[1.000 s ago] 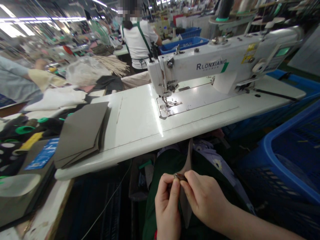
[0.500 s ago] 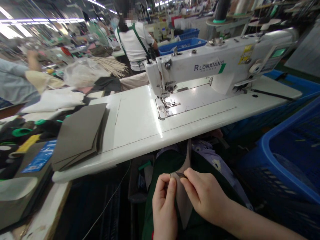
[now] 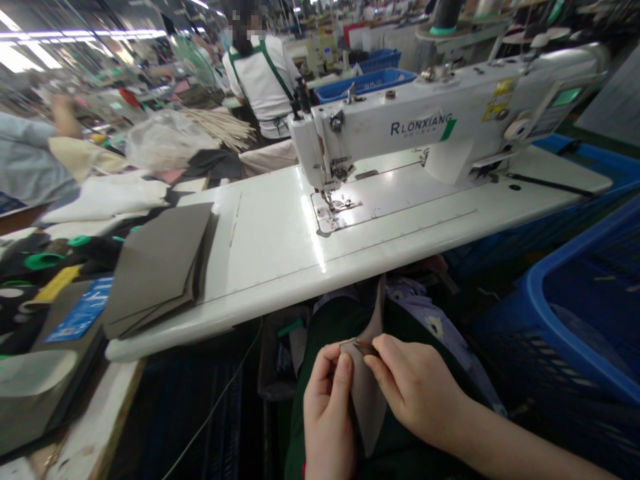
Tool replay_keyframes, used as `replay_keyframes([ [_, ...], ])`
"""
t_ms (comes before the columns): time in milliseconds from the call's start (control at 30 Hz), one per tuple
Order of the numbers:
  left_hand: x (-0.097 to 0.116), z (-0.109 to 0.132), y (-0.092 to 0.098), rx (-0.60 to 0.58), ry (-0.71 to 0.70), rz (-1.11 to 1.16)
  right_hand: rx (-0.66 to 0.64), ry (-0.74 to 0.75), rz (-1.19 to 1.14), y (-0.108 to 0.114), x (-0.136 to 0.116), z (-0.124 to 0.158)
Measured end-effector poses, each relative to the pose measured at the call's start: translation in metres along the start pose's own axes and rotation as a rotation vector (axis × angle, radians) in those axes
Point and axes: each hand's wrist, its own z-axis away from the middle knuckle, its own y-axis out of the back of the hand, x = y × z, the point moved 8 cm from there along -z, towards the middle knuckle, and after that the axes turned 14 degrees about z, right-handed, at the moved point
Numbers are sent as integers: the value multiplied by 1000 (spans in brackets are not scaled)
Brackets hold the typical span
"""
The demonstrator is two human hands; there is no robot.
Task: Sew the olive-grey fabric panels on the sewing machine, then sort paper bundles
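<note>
Below the table edge, over my lap, both hands pinch a narrow grey-brown strip of material (image 3: 367, 400). My left hand (image 3: 327, 407) grips its top left corner between thumb and fingers. My right hand (image 3: 413, 387) pinches the top right edge, where a small dark metal piece (image 3: 365, 347) shows between the fingertips. The strip hangs down between my hands, and a further length of it runs up toward the table edge. A white sewing machine (image 3: 425, 127) stands on the white table (image 3: 280, 247) above.
A stack of grey-brown sheets (image 3: 160, 263) lies on the table's left end. Blue plastic crates (image 3: 580, 313) stand at the right. Clutter and green-rimmed spools (image 3: 45, 260) fill the left bench. A person in a white shirt (image 3: 260, 80) stands behind; another person's sleeve (image 3: 25, 160) is at far left.
My hands have shifted slightly up and apart, so more of the strip's top edge shows between them. The view has tilted a little.
</note>
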Motion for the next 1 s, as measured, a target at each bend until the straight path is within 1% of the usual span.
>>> replay_keyframes([
  [167,-2,2,0,13,-7,10,15,-23,0,-2,1,0],
  [300,-2,2,-3,-12,6,-32,5,-51,-78,-4,3,1],
  [367,-2,2,-5,-32,19,-56,-34,-70,-194,-6,4,2],
  [467,-1,1,-8,-65,42,-76,-148,-125,-449,-15,5,3],
  [500,0,2,-8,-77,44,-88,-163,-137,-489,-17,6,4],
  [567,1,2,-10,-95,36,-120,-124,-127,-430,-17,6,4],
  [633,2,3,-10,-97,18,-149,-45,-81,-271,-13,5,4],
  [700,2,3,-9,-84,10,-146,-11,-38,-162,-12,4,4],
  [767,1,2,-5,-55,12,-124,-11,-25,-144,-12,4,3],
  [900,-1,1,3,2,22,-77,-8,-54,-184,-7,10,2],
  [1000,-1,1,3,-3,45,-17,-27,-59,-162,-6,12,1],
])
